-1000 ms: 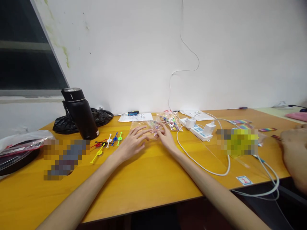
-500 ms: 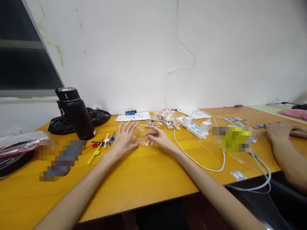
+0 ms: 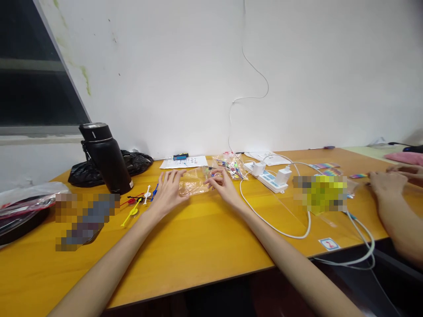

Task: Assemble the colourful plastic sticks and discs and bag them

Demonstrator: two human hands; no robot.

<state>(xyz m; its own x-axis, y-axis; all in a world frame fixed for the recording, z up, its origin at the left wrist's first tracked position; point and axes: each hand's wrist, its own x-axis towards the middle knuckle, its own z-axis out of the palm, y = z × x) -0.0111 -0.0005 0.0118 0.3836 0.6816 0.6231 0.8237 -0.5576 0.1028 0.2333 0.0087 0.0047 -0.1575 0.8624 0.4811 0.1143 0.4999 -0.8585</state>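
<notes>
A clear plastic bag (image 3: pixel 193 187) lies crinkled on the table between my hands. My left hand (image 3: pixel 169 192) is at the bag's left side, open, its fingers apart and bent, the thumb near the lower edge. At the bag's right edge, my right hand (image 3: pixel 224 187) has its fingers curled in, closed on the plastic. Just left of my left hand are several plastic spinner arrows: a yellow arrow (image 3: pixel 133 212), a white arrow (image 3: pixel 147 194), a blue arrow (image 3: pixel 154 193), a red one and a black one. My left hand partly hides the blue arrow.
A black bottle (image 3: pixel 107 163) stands at left, before a black plastic bag (image 3: pixel 137 162). Behind my hands are a screwdriver (image 3: pixel 180 156), papers and a bag of coloured pieces (image 3: pixel 234 165). A power strip (image 3: pixel 269 179) with cables lies right. Another person's hands (image 3: pixel 388 182) rest far right.
My right hand's fingers have curled in at the bag's edge. My left hand has shifted slightly left, and more of the clear bag shows, spread flatter between them.
</notes>
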